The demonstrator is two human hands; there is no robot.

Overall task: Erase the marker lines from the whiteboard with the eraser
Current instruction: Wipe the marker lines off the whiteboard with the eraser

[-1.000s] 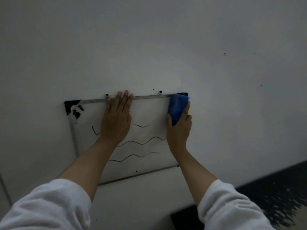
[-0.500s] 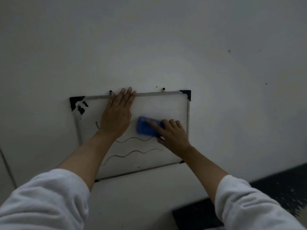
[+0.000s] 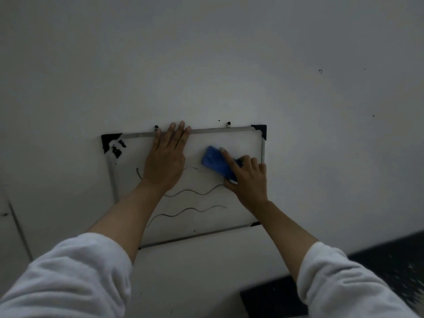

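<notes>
A small whiteboard (image 3: 231, 138) with a metal frame and black corners hangs on the wall. My left hand (image 3: 166, 160) lies flat on its upper middle, fingers reaching over the top edge. My right hand (image 3: 249, 180) presses a blue eraser (image 3: 214, 162) against the board's right half. Two wavy black marker lines (image 3: 190, 191) run below the hands, the upper one ending at my right hand. A short stroke (image 3: 138, 173) shows left of my left wrist, and a faint remnant sits just right of my left hand.
Black smudges (image 3: 117, 149) mark the board's upper left corner. The board hangs on two small hooks (image 3: 228, 124) on a pale wall. A dark patterned surface (image 3: 367, 267) lies at the lower right. A vertical seam (image 3: 18, 226) runs down the wall at left.
My right hand swept the eraser from the top right corner down and left across the board, then back to the right. The top wavy line's right part is gone. My left hand stayed put.
</notes>
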